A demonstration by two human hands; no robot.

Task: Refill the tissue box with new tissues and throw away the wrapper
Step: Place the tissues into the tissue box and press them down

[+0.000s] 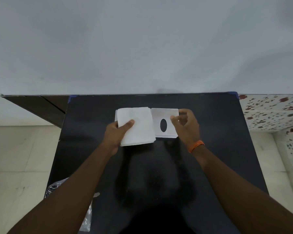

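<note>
Left hand (pixel 116 132) grasping thick white folded tissue stack (pixel 135 126) above black desk (pixel 218 132), right hand (pixel 187 125) pinching flat white oval-slotted cardboard tissue box (pixel 165 122) alongside; best opening box fully before sliding stack in squarely.

A black table (pixel 210 149) stood against a plain grey-white wall (pixel 142 44), with pale floor tiles (pixel 20 157) on either side. To the right lay a white cloth with a dark red flower print (pixel 274 112), and a dark wooden panel (pixel 41 107) showed at the table's far left corner.
</note>
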